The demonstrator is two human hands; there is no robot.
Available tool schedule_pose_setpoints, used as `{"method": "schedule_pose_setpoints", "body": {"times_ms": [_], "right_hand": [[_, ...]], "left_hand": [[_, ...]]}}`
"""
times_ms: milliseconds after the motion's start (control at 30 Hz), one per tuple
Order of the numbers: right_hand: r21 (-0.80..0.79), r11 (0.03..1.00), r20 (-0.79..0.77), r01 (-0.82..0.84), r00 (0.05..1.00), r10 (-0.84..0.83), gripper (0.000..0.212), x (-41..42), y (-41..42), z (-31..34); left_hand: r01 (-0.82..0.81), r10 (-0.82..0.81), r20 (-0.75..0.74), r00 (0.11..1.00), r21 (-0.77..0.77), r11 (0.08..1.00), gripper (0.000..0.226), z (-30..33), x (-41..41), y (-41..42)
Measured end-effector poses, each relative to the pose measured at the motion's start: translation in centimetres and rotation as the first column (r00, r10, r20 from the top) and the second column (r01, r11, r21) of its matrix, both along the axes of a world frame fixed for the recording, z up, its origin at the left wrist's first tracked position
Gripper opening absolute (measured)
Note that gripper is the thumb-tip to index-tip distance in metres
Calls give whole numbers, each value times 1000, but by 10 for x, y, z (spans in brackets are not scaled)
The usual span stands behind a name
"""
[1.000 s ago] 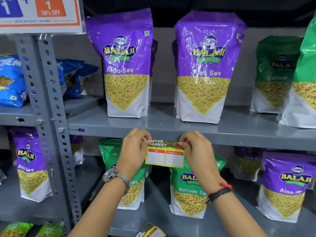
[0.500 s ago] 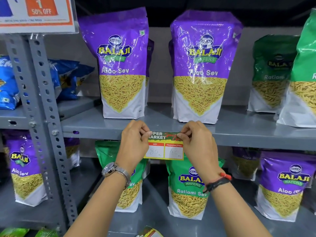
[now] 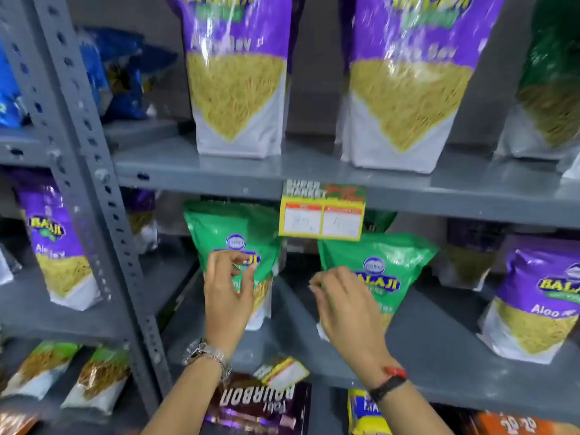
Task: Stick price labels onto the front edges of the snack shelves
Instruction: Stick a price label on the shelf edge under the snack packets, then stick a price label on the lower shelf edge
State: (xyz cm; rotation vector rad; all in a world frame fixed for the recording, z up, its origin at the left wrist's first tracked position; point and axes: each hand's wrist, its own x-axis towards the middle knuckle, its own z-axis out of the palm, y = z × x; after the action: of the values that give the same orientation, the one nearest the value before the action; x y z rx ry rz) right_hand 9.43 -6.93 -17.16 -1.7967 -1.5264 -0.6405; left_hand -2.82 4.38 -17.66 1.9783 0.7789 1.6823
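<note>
A yellow-and-green price label [image 3: 323, 212] hangs from the front edge of the grey upper shelf [image 3: 201, 181], below two purple Aloo Sev bags [image 3: 238, 73]. Neither hand touches it. My left hand [image 3: 227, 296] hovers lower down in front of a green Ratlami Sev bag [image 3: 232, 229], fingers loosely curled and holding nothing. My right hand [image 3: 348, 306] is level with it, in front of the second green bag [image 3: 386, 262], also holding nothing. Another price label [image 3: 284, 373] lies at the front edge of the lower shelf [image 3: 439, 346], between my wrists.
A perforated grey upright [image 3: 94, 196] stands to the left, with blue snack bags [image 3: 125, 76] behind it. A purple bag [image 3: 539, 302] sits right on the lower shelf. Bourbon biscuit packs [image 3: 260, 403] and a yellow pack [image 3: 365, 412] fill the shelf below.
Both hands have let go of the label, which now stays on the shelf edge, and dropped down in front of the green bags. The view has tilted downward.
</note>
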Motion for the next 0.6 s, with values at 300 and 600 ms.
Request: {"method": "schedule_pose_setpoints", "body": {"times_ms": [300, 600], "right_hand": [[-741, 669, 31, -60, 992, 123, 34, -14, 45, -125], [-540, 839, -120, -75, 993, 12, 23, -40, 12, -166]], "left_hand": [[2, -190, -477, 858, -367, 930, 18, -166, -21, 5], [70, -249, -513, 822, -342, 937, 24, -204, -24, -1]]}}
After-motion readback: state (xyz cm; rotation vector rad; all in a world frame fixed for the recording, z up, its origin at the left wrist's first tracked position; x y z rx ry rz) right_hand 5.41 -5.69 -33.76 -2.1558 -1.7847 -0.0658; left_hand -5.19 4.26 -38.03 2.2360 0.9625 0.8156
